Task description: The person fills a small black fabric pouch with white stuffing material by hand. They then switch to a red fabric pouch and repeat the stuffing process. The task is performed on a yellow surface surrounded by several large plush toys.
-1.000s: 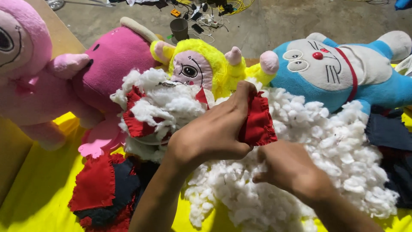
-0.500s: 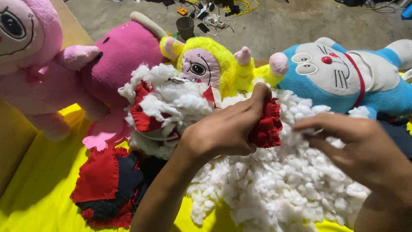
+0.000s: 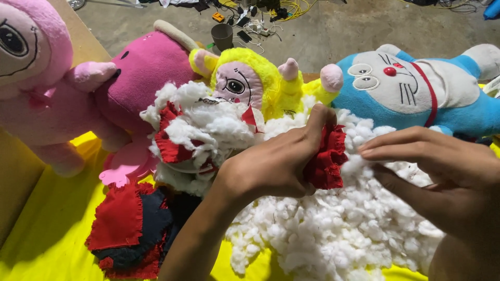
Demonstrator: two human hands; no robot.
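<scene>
My left hand (image 3: 276, 164) grips the red cloth skin (image 3: 328, 158) of a toy at its opening. White stuffing bulges from the rest of that red toy (image 3: 200, 132) to the left. My right hand (image 3: 442, 166) reaches in from the right, fingers together, pinching a tuft of white stuffing (image 3: 354, 165) right beside the red cloth. Below both hands spreads a big pile of loose white stuffing (image 3: 333, 229) on a yellow sheet (image 3: 52, 234).
A pale pink plush (image 3: 36, 78), a dark pink plush (image 3: 146, 73), a yellow plush (image 3: 245, 78) and a blue cat plush (image 3: 411, 88) lie along the far side. Red and dark blue cloth (image 3: 130, 229) lies at lower left. A cup and cables sit on the concrete floor (image 3: 333, 31).
My right hand rose from low on the stuffing pile and swung right, then came in toward the red cloth. My left hand kept its grip on the red cloth.
</scene>
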